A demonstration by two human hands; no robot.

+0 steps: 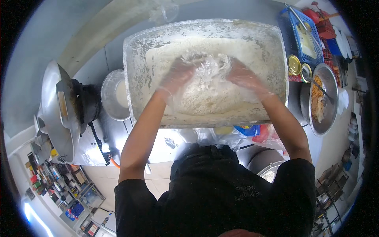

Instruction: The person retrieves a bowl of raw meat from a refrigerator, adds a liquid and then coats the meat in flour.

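Observation:
Before me stands a large rectangular tub [148, 38], its walls dusted white. Pale flour [204, 102] fills it and is heaped in the middle. My left hand [181, 71] and my right hand [241, 74], both in clear plastic gloves, are in the tub with a gap between them. White, flour-coated clumps [208, 66] lie or fly between the hands; motion blur hides what they are. The fingertips of both hands are lost in blur and flour, so whether they grip anything cannot be seen.
Left stand a clear container [111, 103] of pale contents and a large metal wok [57, 112] by a dark burner. Right are a blue basket [302, 35] with a whisk [308, 32], cans [294, 65], and a steel bowl [330, 103] holding orange crumbs. Plastic bags [266, 136] lie at the tub's near side.

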